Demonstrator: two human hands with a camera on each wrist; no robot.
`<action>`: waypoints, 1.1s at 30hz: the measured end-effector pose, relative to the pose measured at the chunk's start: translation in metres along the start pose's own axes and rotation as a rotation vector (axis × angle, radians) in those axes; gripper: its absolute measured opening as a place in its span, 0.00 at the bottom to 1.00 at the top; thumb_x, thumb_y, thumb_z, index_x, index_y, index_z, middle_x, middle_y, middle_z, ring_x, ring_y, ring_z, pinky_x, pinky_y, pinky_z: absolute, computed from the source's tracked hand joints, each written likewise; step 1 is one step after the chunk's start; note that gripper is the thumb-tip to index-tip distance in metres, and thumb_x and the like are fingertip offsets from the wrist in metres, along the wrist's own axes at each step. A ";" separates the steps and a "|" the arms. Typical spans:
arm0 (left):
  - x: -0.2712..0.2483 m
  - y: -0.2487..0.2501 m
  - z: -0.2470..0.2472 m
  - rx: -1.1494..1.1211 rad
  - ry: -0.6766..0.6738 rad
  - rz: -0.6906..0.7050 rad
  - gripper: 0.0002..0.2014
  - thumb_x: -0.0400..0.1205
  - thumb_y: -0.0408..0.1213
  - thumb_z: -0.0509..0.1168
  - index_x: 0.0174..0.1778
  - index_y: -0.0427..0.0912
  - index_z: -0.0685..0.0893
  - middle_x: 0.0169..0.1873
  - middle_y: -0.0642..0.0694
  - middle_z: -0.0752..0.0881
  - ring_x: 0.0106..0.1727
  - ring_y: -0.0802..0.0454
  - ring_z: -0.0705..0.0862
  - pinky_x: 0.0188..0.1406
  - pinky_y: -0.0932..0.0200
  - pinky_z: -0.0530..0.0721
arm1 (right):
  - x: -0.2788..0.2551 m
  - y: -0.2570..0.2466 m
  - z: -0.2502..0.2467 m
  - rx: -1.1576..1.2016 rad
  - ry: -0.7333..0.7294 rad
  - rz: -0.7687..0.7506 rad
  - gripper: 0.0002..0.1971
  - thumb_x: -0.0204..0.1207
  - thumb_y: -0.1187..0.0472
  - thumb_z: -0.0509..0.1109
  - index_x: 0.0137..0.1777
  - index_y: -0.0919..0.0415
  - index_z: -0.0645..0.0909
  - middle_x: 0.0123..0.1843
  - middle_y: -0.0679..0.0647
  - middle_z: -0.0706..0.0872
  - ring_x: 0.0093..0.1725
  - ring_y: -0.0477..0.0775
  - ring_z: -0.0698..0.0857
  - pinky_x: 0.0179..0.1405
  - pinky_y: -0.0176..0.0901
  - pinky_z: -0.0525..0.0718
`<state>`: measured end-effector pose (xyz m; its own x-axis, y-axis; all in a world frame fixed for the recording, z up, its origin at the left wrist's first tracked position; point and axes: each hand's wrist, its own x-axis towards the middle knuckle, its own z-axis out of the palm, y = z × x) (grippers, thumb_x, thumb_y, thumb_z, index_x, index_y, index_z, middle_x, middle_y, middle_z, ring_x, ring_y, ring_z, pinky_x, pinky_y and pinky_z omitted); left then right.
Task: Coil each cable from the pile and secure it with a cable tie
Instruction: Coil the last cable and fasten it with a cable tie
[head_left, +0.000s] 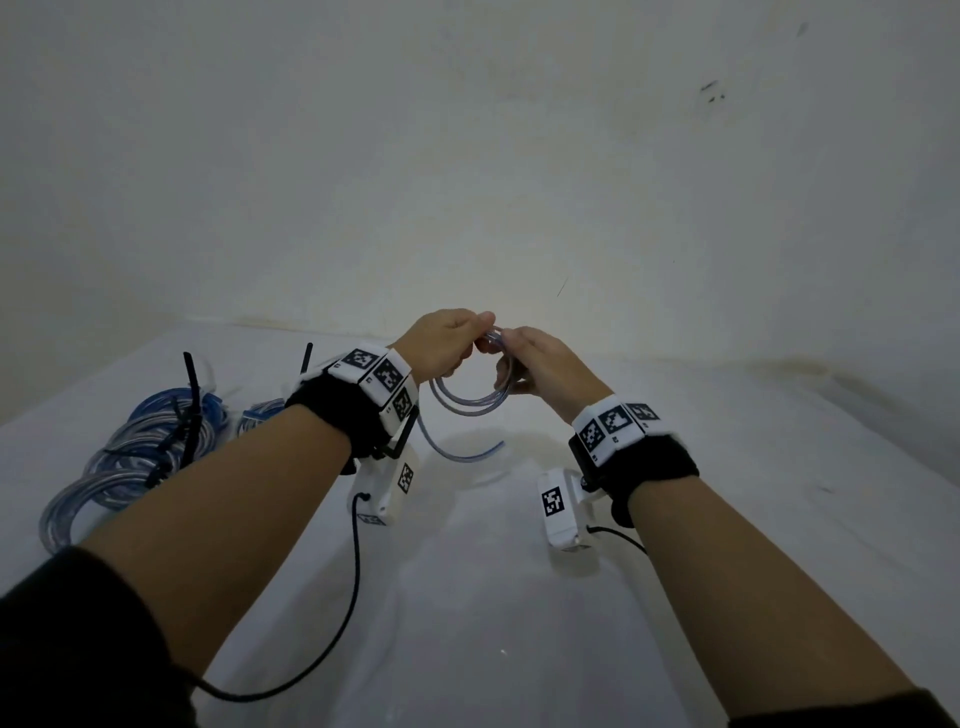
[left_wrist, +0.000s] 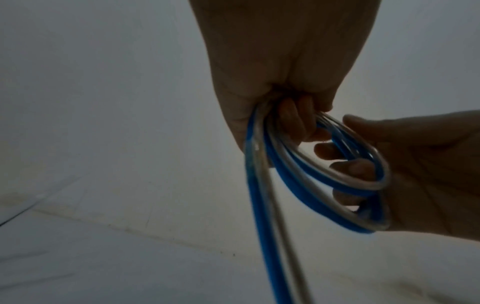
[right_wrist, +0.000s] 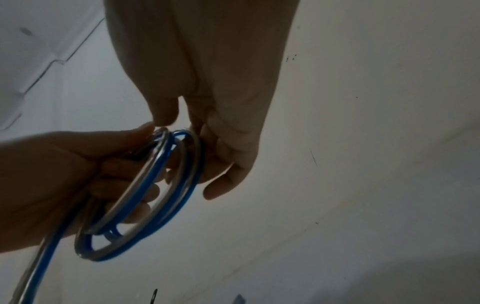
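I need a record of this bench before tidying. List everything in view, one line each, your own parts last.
cable being coiled: one, blue and clear, held in loops between both hands above the table, loose tail hanging to the surface
coiled cables: several, count unclear, blue and clear, lying at the table's left
cable ties: several, black, on and among those coils, some sticking up
table: one, white, against a pale wall
wrist cameras: two, white, with black straps and patterned markers
left hand: gripping the loops
right hand: gripping the loops opposite
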<state>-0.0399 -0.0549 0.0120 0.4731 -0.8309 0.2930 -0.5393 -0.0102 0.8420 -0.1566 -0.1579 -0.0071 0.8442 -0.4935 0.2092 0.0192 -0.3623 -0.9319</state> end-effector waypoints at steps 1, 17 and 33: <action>0.000 0.000 -0.002 0.038 -0.014 0.003 0.18 0.86 0.46 0.55 0.33 0.44 0.79 0.22 0.54 0.74 0.19 0.62 0.70 0.21 0.68 0.70 | -0.001 0.001 0.000 -0.009 -0.027 -0.008 0.14 0.85 0.53 0.56 0.54 0.63 0.77 0.34 0.54 0.82 0.36 0.51 0.83 0.45 0.44 0.82; -0.002 -0.016 0.002 -0.306 -0.032 -0.114 0.14 0.88 0.36 0.50 0.48 0.39 0.81 0.31 0.49 0.71 0.25 0.58 0.68 0.25 0.68 0.69 | 0.006 0.017 0.000 0.068 0.085 0.059 0.06 0.85 0.65 0.56 0.51 0.62 0.74 0.39 0.56 0.83 0.34 0.54 0.84 0.44 0.46 0.82; -0.004 0.000 0.009 -0.110 -0.132 -0.074 0.04 0.88 0.34 0.51 0.53 0.39 0.70 0.32 0.46 0.75 0.30 0.54 0.71 0.32 0.62 0.72 | 0.009 0.007 0.002 0.089 0.134 0.008 0.13 0.85 0.58 0.59 0.43 0.65 0.78 0.29 0.53 0.74 0.26 0.48 0.75 0.35 0.43 0.80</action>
<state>-0.0476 -0.0563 0.0067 0.4095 -0.8959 0.1725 -0.4237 -0.0193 0.9056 -0.1483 -0.1635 -0.0122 0.7656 -0.5994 0.2337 0.0649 -0.2894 -0.9550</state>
